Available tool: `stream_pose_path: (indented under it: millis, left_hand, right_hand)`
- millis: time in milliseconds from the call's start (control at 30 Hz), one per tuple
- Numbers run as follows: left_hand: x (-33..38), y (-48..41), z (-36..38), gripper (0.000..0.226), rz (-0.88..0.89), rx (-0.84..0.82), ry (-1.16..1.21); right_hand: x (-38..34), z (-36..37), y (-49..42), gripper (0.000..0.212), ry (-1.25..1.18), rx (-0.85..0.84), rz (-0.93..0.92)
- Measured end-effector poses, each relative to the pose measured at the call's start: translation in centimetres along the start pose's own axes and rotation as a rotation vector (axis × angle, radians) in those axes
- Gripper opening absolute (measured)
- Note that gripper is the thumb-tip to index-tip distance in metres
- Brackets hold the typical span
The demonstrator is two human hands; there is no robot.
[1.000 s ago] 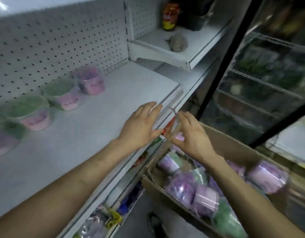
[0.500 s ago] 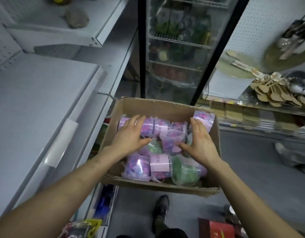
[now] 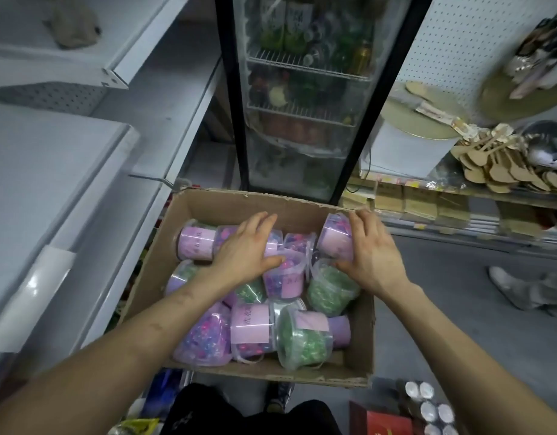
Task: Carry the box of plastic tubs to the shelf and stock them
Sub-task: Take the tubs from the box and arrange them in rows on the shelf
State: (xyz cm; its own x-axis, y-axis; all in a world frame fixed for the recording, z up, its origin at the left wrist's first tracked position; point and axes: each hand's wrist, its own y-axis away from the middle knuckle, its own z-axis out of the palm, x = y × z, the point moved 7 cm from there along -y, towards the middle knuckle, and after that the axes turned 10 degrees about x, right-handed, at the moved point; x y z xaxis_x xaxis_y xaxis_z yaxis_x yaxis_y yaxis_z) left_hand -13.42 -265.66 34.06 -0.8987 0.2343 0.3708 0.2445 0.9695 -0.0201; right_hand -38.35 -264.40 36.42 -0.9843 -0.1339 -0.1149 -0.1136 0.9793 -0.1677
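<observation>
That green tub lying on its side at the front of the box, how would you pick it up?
Probably from above, fingers wrapped around the round wall of the green tub. It lies tipped over in the cardboard box, its side facing up, with neighbours close on either side.

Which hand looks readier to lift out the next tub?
Probably the right hand: its fingers already wrap the pink-labelled tub propped high at the cardboard box corner. The left hand only lies flat across other tubs.

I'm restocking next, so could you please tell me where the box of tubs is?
In the head view, the box sits low centre, between the shelf on the left and the fridge behind.
</observation>
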Motion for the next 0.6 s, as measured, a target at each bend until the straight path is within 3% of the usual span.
stream_pose_path:
  millis: [333,467,600]
  left_hand:
    - [0.5,-2.6,0.1,0.099,0.150,-0.001,0.060]
    - [1.9,-3.4,-1.0,0.100,0.279,0.010,0.143]
    - [3.0,-4.2,-1.1,0.115,0.370,-0.063,0.184]
  right_hand:
    - [-0.2,0.4,-0.7,0.094,0.009,-0.021,-0.034]
    - [-2.3,-0.9,-1.5,0.105,-0.080,-0.072,-0.074]
    - [-5.5,-2.3,-2.5,0.109,-0.163,-0.106,-0.175]
